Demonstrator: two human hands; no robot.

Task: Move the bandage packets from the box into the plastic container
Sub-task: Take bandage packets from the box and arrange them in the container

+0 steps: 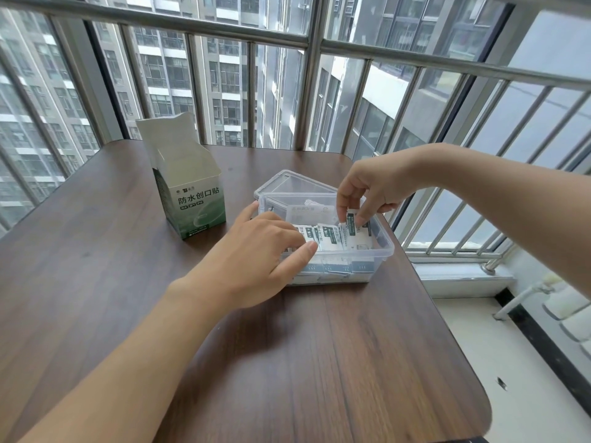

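A green and white bandage box (192,199) stands upright on the wooden table, its top flap open. To its right sits a clear plastic container (382,247) with several white and green bandage packets (331,239) standing in a row inside. My left hand (256,260) rests over the container's left end, fingers and thumb pressed against the left packets. My right hand (367,190) reaches in from the right, thumb and fingers pinching the top of a packet (351,219) at the right of the row.
The container's clear lid (294,183) lies propped behind it. The brown table (319,362) ends at a rounded edge on the right, close to the container. Metal window bars (307,91) run behind the table. A white floor and pipe lie lower right.
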